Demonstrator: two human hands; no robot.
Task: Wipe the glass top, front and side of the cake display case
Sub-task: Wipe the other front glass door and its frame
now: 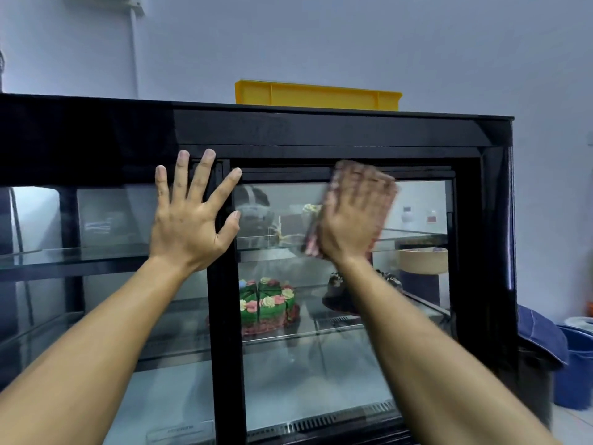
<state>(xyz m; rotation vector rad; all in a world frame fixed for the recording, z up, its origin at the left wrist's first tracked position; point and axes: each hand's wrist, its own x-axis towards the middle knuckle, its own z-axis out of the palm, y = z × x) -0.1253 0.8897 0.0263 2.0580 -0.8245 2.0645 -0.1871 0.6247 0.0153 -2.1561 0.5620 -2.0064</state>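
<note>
A black-framed cake display case [321, 130] fills the view, with glass panes in front. My left hand [189, 220] lies flat with fingers spread on the black middle post and the left pane. My right hand [353, 216] presses a reddish patterned cloth [317, 226] against the upper part of the right glass pane [417, 332]; the hand and cloth are blurred. Behind that glass a green cake with flowers [266, 306] and a dark chocolate cake [340, 293] sit on a shelf.
A yellow plastic tray [317, 95] rests on the case's top. A round beige box [423, 260] stands on a dark block inside at the right. To the right of the case are a blue bucket [574, 367] and a blue cloth [539, 335] over a dark bin.
</note>
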